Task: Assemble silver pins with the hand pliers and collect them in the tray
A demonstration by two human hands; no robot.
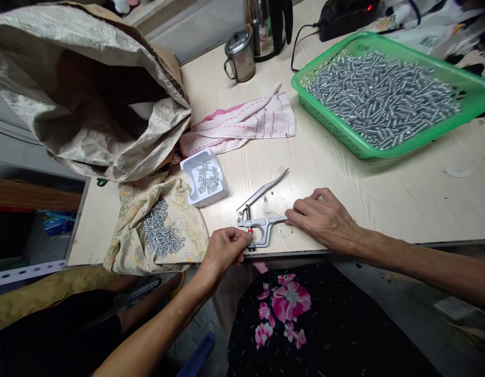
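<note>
At the near edge of the bench [344,173]: pressing the pliers [261,225] flat with the right hand [324,217], fingers curled over the lower handle; pinching shut at the red-tipped head with the left hand [224,248]. Probably seating a part; calls for exact alignment.

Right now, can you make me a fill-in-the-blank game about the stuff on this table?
1. The basket holding the metal pieces is ____.
2. The left hand and the right hand both touch the pliers, which lie on the ____.
3. The white towel has ____ stripes.

Missing words: green; table; pink.
</note>
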